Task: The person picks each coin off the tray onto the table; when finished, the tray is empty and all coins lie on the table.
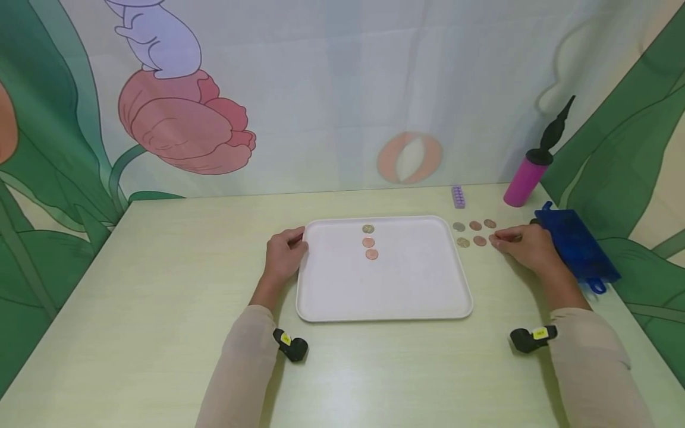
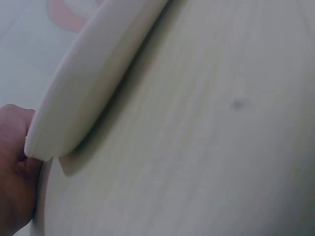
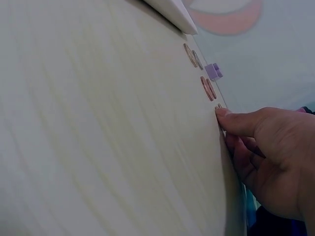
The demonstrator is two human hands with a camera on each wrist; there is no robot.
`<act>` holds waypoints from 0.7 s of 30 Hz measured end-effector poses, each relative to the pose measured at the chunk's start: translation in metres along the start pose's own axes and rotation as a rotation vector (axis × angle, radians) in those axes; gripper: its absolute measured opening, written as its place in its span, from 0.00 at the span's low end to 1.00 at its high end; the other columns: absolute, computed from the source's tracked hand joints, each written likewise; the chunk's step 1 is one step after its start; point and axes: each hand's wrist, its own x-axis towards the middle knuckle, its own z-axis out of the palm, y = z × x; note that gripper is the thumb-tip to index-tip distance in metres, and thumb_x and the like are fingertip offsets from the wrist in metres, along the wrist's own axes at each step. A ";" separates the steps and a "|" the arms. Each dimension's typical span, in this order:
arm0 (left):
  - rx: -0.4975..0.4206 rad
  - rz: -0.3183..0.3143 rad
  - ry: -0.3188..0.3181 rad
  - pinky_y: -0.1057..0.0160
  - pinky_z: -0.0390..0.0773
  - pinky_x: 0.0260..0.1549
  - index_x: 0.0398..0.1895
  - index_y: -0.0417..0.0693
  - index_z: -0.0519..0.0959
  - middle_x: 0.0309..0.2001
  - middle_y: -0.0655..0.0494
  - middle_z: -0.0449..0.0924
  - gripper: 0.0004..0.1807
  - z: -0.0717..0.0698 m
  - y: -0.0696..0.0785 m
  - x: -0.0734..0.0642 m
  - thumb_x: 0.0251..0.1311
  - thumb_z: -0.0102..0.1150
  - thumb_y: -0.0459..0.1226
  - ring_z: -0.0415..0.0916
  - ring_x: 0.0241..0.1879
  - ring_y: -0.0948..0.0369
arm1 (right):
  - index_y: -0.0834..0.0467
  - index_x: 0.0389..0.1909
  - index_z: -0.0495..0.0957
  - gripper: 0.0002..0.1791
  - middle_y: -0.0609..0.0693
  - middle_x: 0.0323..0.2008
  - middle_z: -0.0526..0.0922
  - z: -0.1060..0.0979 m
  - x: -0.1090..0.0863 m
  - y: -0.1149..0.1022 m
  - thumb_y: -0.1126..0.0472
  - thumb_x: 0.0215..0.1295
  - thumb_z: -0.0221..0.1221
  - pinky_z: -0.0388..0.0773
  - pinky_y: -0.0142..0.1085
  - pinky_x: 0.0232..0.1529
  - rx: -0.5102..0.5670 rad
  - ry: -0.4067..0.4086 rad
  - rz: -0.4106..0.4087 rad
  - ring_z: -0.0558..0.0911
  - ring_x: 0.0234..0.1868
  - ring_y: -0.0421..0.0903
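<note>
A white rectangular tray (image 1: 385,291) lies on the table with three coins in a column near its far side: a brassy coin (image 1: 368,228) and two copper ones. My left hand (image 1: 286,252) holds the tray's left rim near the far corner; the left wrist view has its fingers at the rim. Right of the tray, several coins lie in two short rows, among them a copper coin (image 1: 480,241) and a duller coin (image 1: 458,226). My right hand (image 1: 527,245) pinches a coin (image 3: 217,107) at the near row's right end, thumb and fingertip mostly covering it.
Beyond the coins lies a small purple studded block (image 1: 458,197). A pink and black pump (image 1: 524,178) stands at the back right. A translucent blue case (image 1: 580,244) lies beside my right wrist, at the table's right edge. Printed curtains hang behind the table.
</note>
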 end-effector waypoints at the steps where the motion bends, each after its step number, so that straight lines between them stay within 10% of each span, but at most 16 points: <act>1: -0.001 -0.001 -0.001 0.51 0.81 0.61 0.64 0.35 0.77 0.62 0.36 0.81 0.23 0.000 0.000 0.000 0.65 0.57 0.28 0.81 0.59 0.47 | 0.70 0.59 0.78 0.26 0.72 0.56 0.81 0.000 0.000 0.000 0.52 0.72 0.61 0.81 0.53 0.56 -0.004 0.002 -0.006 0.79 0.56 0.66; 11: -0.002 -0.008 -0.002 0.52 0.81 0.61 0.64 0.36 0.77 0.61 0.37 0.81 0.23 0.001 -0.001 0.001 0.65 0.57 0.28 0.81 0.58 0.47 | 0.69 0.64 0.74 0.30 0.69 0.48 0.82 -0.002 -0.008 -0.005 0.50 0.72 0.60 0.73 0.27 0.38 0.001 0.058 -0.060 0.81 0.50 0.63; 21: -0.010 -0.016 -0.007 0.52 0.81 0.62 0.64 0.36 0.77 0.61 0.37 0.81 0.23 0.000 0.000 0.000 0.64 0.57 0.28 0.81 0.59 0.47 | 0.59 0.71 0.71 0.28 0.67 0.71 0.71 0.001 -0.020 -0.035 0.50 0.76 0.55 0.77 0.23 0.35 0.133 -0.100 -0.127 0.80 0.47 0.51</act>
